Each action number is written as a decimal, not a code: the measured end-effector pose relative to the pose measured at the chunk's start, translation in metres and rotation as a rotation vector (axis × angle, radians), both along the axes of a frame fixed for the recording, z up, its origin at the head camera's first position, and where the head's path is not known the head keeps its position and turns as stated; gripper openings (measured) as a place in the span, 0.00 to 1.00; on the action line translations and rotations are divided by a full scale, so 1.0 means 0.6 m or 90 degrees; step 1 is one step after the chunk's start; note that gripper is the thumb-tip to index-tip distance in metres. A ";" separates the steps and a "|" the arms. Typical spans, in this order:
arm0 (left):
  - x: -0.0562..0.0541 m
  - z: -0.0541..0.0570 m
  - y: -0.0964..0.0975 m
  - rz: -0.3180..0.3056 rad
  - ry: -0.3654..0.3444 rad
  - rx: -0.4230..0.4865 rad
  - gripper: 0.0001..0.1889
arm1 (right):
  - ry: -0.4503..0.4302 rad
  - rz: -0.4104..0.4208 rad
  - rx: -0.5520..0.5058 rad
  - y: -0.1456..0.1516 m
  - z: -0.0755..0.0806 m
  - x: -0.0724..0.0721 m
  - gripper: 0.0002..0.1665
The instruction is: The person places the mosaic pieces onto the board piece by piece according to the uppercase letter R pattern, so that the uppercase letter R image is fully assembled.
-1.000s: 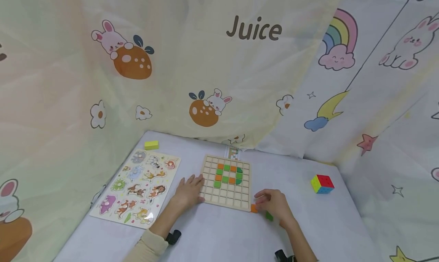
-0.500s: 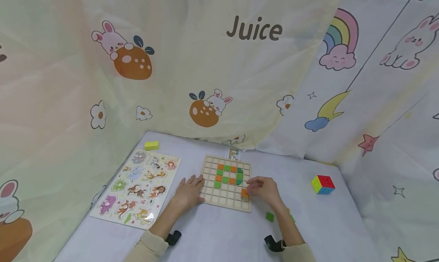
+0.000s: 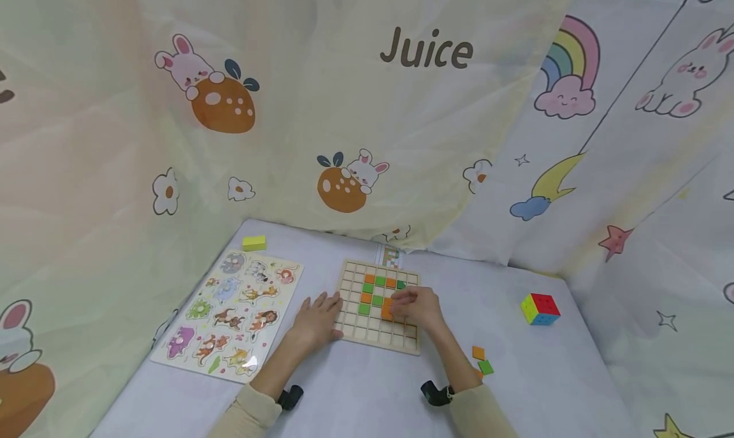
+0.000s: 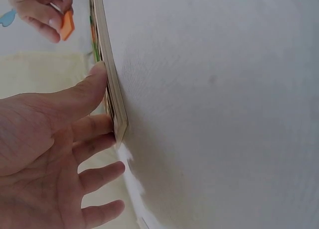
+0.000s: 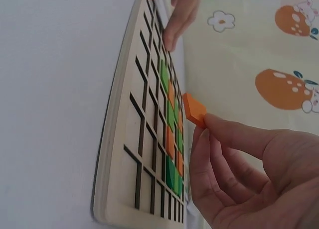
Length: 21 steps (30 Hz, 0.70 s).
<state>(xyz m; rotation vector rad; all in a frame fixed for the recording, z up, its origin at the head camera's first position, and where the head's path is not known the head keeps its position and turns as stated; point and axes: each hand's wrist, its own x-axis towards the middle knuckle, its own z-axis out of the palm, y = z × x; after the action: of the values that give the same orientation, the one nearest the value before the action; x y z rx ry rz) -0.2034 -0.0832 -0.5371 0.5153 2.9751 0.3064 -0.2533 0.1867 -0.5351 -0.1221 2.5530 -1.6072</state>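
Observation:
A wooden grid board (image 3: 369, 335) lies mid-table, with orange and green tiles set in several of its cells. My right hand (image 3: 421, 307) pinches an orange square tile (image 5: 194, 109) between thumb and fingertips, held above the board's grid. Along the board's left side, my left hand (image 3: 314, 320) rests with its fingers extended. Its thumb (image 4: 92, 92) touches the board's edge in the left wrist view. Part of the tile pattern is hidden behind my right hand in the head view.
Right of my right forearm lie a loose orange tile (image 3: 478, 352) and a green tile (image 3: 485, 367), with another orange one partly hidden. An animal puzzle (image 3: 258, 343) and a yellow block (image 3: 254, 243) are at left. A puzzle cube (image 3: 539, 309) stands at right; a patterned card (image 3: 392, 256) lies behind the board.
My right hand took the orange tile from beside the board's front right corner and carried it left and back over the grid. My left hand stays at the board's side.

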 end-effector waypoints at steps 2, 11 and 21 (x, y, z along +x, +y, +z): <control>0.001 0.000 0.000 0.000 0.001 0.001 0.41 | 0.009 -0.004 0.005 -0.011 -0.001 -0.004 0.14; 0.003 0.003 0.000 0.004 -0.007 0.011 0.41 | 0.038 0.012 0.053 -0.038 -0.019 -0.016 0.13; -0.001 0.000 -0.002 0.005 -0.009 0.011 0.41 | 0.066 0.023 0.118 -0.053 -0.027 -0.019 0.09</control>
<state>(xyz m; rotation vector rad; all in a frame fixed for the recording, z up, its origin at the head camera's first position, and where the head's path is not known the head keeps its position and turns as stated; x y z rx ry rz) -0.2041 -0.0845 -0.5371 0.5022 2.9647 0.3347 -0.2649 0.1549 -0.5514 -0.2383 2.7457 -1.3775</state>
